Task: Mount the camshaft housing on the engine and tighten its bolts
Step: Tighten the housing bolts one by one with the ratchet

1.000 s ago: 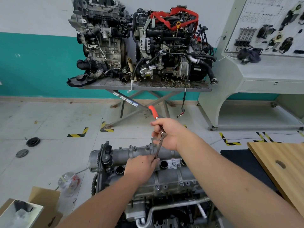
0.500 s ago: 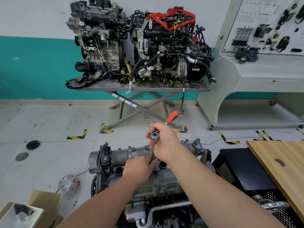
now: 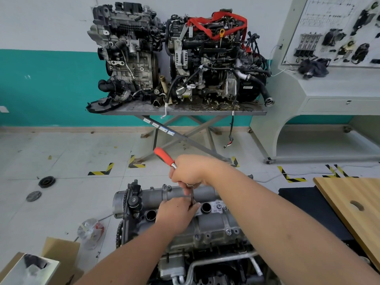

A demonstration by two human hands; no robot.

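The grey camshaft housing point(image 3: 207, 223) lies on top of the engine point(image 3: 205, 262) in front of me, with round plug holes along its middle. My right hand point(image 3: 191, 171) grips a ratchet wrench by its head end, and the red handle point(image 3: 163, 154) points up and to the left. A thin extension bar point(image 3: 192, 197) runs down from the ratchet to the housing. My left hand point(image 3: 174, 212) pinches the lower end of this bar where it meets the housing. The bolt under it is hidden by my fingers.
Two other engines point(image 3: 174, 56) stand on a folding table point(image 3: 185, 112) at the wall. A wooden board point(image 3: 353, 206) lies at the right, a cardboard box point(image 3: 41, 264) and a plastic bag point(image 3: 90, 231) at the left. Round parts point(image 3: 46, 181) lie on the floor.
The red handle swung from pointing up-left to up-right and back to up-left, turned by my right hand. My left hand stayed on the bar's lower end.
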